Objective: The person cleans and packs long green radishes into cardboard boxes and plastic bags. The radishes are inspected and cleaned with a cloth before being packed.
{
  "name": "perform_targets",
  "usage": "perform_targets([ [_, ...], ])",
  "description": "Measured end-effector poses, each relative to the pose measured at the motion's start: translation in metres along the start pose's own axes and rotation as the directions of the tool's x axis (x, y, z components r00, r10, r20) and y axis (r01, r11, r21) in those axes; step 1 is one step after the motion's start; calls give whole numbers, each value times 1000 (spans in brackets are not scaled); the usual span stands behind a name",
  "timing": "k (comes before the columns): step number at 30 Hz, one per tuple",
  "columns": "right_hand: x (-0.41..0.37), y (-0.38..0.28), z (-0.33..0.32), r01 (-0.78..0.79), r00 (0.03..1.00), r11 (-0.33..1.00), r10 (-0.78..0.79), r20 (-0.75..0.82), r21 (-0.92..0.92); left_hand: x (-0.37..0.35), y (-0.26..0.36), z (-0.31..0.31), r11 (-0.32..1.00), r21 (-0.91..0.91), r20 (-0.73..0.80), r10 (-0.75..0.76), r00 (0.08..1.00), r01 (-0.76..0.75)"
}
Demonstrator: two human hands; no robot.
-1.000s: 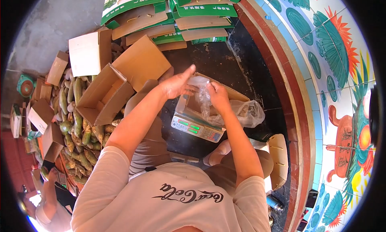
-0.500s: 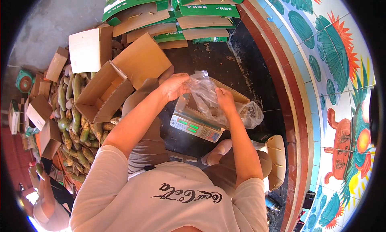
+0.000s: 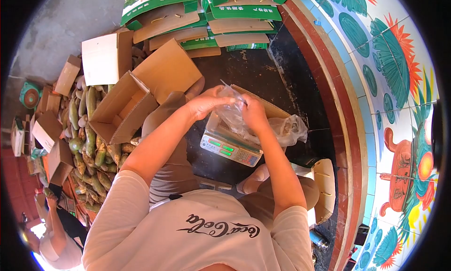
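A clear plastic bag (image 3: 235,118) is stretched between my two hands, above a cardboard box (image 3: 265,105) that sits on a digital scale (image 3: 230,150) with lit green displays. My left hand (image 3: 209,103) pinches the bag's upper edge at its left side. Close beside it, my right hand (image 3: 253,112) has its fingers closed on the same bag. The rest of the bag hangs over the box's right end, bunched and crumpled.
An open cardboard box (image 3: 124,106) stands at my left, before a pile of long green vegetables (image 3: 89,149). Green cartons (image 3: 244,12) are stacked ahead. A tiled, painted wall (image 3: 371,83) curves along the right. Another person (image 3: 58,233) holds a vegetable at lower left.
My hands have come closer together on the bag, the right one moving left and slightly up. The other person's raised hand has shifted a little.
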State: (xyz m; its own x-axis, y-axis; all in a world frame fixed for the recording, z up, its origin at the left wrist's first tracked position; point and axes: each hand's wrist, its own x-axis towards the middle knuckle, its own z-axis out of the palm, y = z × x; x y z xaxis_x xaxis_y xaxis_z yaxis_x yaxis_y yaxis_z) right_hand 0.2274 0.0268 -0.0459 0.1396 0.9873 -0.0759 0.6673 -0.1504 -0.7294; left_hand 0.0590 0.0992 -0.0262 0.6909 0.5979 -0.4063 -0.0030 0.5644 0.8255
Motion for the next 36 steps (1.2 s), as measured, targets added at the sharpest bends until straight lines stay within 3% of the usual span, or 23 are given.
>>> perform_targets([
  [2,-1,-9,0,13,999,998,-15,-33,-61,9,-5,-4,996,60,-63,65,996,-62],
  [4,2,-3,3,-5,996,999,1,-91,-44,20,-12,-14,987,-155,-155,22,988,-47],
  [6,9,18,10,-47,985,997,55,-162,56,24,-14,-19,940,-338,-155,-16,988,-38],
  [7,10,24,10,-137,977,931,184,-109,338,24,-13,-20,912,-410,-111,-22,994,-26],
  [9,11,25,7,-295,926,553,366,91,779,24,-12,-20,890,-456,-80,-37,996,-4],
  [12,7,11,-5,-278,919,137,326,221,951,25,-20,-20,928,-371,-141,-84,987,26],
  [15,5,10,-11,-306,942,159,194,274,939,19,-14,-14,954,-283,-162,-148,976,98],
  [18,6,8,-11,-403,909,292,241,341,867,23,-18,-17,980,-171,-239,-137,961,98],
  [21,7,16,6,-259,964,564,196,177,785,16,-2,-14,1000,-18,-122,2,993,-4],
  [24,13,29,16,-258,966,793,204,157,552,17,18,-21,1000,17,124,-14,992,11],
  [27,20,31,27,-92,996,959,84,39,269,32,18,-29,993,113,40,-43,998,38],
  [30,23,25,33,-56,998,904,45,37,425,47,12,-39,977,177,-63,-107,992,117],
  [32,25,23,34,-106,992,818,129,0,565,60,3,-44,978,133,-201,-133,971,161],
  [33,26,23,35,-126,985,766,172,-13,631,61,5,-44,982,72,-191,-158,969,174],
  [36,37,38,46,-81,988,850,136,-69,521,63,4,-45,980,-77,-176,-197,964,186],
])
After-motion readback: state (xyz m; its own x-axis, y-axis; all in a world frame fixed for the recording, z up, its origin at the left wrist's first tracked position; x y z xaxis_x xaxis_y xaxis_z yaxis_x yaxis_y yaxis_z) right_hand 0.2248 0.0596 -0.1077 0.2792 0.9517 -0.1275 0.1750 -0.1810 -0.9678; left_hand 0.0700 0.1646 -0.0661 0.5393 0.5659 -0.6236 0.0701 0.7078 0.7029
